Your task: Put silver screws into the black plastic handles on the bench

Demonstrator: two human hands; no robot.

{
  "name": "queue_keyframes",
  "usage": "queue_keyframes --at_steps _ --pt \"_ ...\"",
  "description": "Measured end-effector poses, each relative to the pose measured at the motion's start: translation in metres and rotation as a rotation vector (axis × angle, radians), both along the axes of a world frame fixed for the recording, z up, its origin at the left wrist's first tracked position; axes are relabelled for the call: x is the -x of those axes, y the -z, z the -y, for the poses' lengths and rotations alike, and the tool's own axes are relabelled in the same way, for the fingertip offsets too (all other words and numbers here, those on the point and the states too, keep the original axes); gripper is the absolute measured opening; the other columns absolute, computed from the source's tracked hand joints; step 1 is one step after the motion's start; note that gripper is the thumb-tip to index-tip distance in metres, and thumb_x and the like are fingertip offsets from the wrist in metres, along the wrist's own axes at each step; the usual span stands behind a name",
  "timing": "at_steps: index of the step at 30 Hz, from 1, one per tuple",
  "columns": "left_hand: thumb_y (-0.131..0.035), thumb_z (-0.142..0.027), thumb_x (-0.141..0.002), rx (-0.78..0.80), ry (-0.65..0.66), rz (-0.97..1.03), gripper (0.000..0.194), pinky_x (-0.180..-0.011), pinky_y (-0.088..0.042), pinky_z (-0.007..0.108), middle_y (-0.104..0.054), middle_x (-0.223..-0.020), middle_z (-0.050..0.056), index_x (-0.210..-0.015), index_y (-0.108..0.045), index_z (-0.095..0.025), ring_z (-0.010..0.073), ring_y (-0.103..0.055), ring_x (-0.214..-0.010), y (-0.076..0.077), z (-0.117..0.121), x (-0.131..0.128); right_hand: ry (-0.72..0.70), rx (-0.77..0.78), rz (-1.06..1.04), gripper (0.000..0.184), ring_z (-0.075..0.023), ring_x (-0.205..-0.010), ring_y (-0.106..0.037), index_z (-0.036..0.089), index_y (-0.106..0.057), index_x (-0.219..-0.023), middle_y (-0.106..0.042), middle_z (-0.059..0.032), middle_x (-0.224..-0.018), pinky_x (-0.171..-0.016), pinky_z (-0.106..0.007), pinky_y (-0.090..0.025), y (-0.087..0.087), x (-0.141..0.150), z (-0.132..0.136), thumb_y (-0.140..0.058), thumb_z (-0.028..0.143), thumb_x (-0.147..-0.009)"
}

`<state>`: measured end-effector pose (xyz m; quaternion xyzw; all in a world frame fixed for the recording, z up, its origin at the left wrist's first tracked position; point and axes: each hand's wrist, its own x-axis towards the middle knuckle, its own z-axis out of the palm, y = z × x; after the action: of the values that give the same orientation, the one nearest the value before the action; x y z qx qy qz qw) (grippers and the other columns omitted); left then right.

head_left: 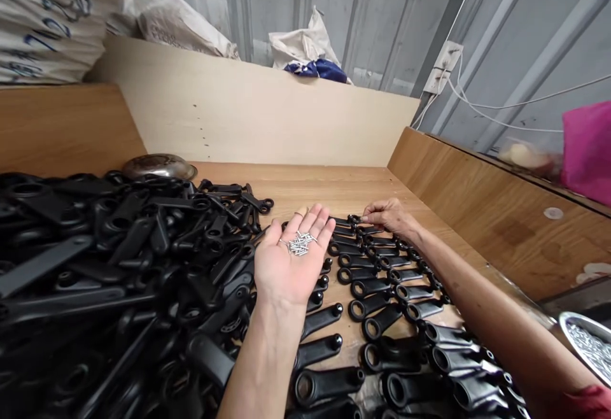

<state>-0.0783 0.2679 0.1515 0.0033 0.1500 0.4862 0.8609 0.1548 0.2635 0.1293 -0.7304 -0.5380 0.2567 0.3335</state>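
My left hand (291, 253) is held palm up over the bench with fingers stretched out, and a small heap of silver screws (300, 243) lies in the palm. My right hand (389, 215) reaches to the far end of the rows of black plastic handles (382, 279), its fingers pinched together at one handle's ring end; whether it holds a screw is too small to see. The handles lie side by side in neat rows on the wooden bench (329, 190). A big loose pile of the same black handles (119, 266) fills the left side.
A metal bowl (160, 165) sits behind the pile at the back left. Another metal bowl of screws (589, 342) stands at the right edge. Wooden boards wall the bench at the back and right. Sacks (52, 18) and bags lie beyond; a socket (443, 65) hangs on the wall.
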Motion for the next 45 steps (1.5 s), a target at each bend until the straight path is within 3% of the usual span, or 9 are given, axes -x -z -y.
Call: queue_keyframes --at_steps 5,9,15,25,34,45 --pt "-0.028 -0.031 -0.093 -0.001 0.003 0.008 0.05 -0.078 -0.054 0.044 -0.051 -0.125 0.025 -0.134 -0.03 -0.003 0.0334 -0.049 -0.116 0.001 0.0 0.001 -0.024 0.237 -0.026 0.018 -0.0061 -0.051 -0.05 0.01 -0.058 -0.078 -0.053 0.0042 -0.063 -0.049 -0.019 -0.044 0.007 -0.005 -0.002 -0.055 0.025 -0.088" --pt "-0.028 -0.031 -0.093 0.01 0.003 -0.002 0.049 -0.078 -0.055 0.044 -0.055 -0.119 0.025 -0.131 -0.034 -0.001 0.0335 -0.052 -0.113 0.001 0.001 -0.001 -0.033 0.335 -0.012 0.018 -0.0062 -0.052 -0.051 0.01 -0.058 -0.08 -0.054 0.0034 -0.066 -0.05 -0.019 -0.045 0.011 -0.004 -0.005 -0.054 0.026 -0.089" --pt "-0.028 -0.032 -0.093 0.017 0.013 -0.006 0.049 -0.075 -0.056 0.043 -0.06 -0.109 0.023 -0.129 -0.036 0.0 0.0338 -0.055 -0.108 0.0 0.003 -0.004 -0.01 0.378 0.022 0.016 -0.0056 -0.052 -0.049 0.01 -0.057 -0.087 -0.054 0.0025 -0.07 -0.047 -0.018 -0.044 0.016 -0.004 -0.009 -0.053 0.025 -0.09" --pt "-0.028 -0.032 -0.093 0.005 0.023 -0.013 0.05 -0.08 -0.054 0.043 -0.056 -0.118 0.023 -0.133 -0.032 -0.002 0.0324 -0.051 -0.114 0.0 0.003 -0.004 -0.059 0.4 0.148 0.017 -0.007 -0.056 -0.053 0.011 -0.058 -0.089 -0.057 0.0013 -0.073 -0.051 -0.02 -0.047 0.021 0.0 -0.014 -0.053 0.027 -0.09" --pt "-0.027 -0.031 -0.093 -0.006 0.02 -0.045 0.05 -0.08 -0.054 0.042 -0.059 -0.113 0.022 -0.133 -0.033 -0.002 0.0315 -0.053 -0.112 0.0 0.003 -0.006 0.06 0.469 0.549 0.019 -0.0169 -0.083 -0.059 0.011 -0.061 -0.091 -0.061 -0.0029 -0.092 -0.071 -0.031 -0.051 0.002 -0.062 0.005 -0.056 0.03 -0.087" --pt "-0.028 -0.032 -0.093 0.007 0.011 -0.061 0.051 -0.082 -0.053 0.044 -0.057 -0.116 0.023 -0.134 -0.032 -0.002 0.0318 -0.053 -0.113 0.005 0.001 -0.007 0.01 0.616 0.699 0.021 -0.0159 -0.081 -0.06 0.013 -0.061 -0.095 -0.062 -0.0032 -0.094 -0.07 -0.03 -0.051 0.033 -0.092 0.011 -0.055 0.031 -0.088"
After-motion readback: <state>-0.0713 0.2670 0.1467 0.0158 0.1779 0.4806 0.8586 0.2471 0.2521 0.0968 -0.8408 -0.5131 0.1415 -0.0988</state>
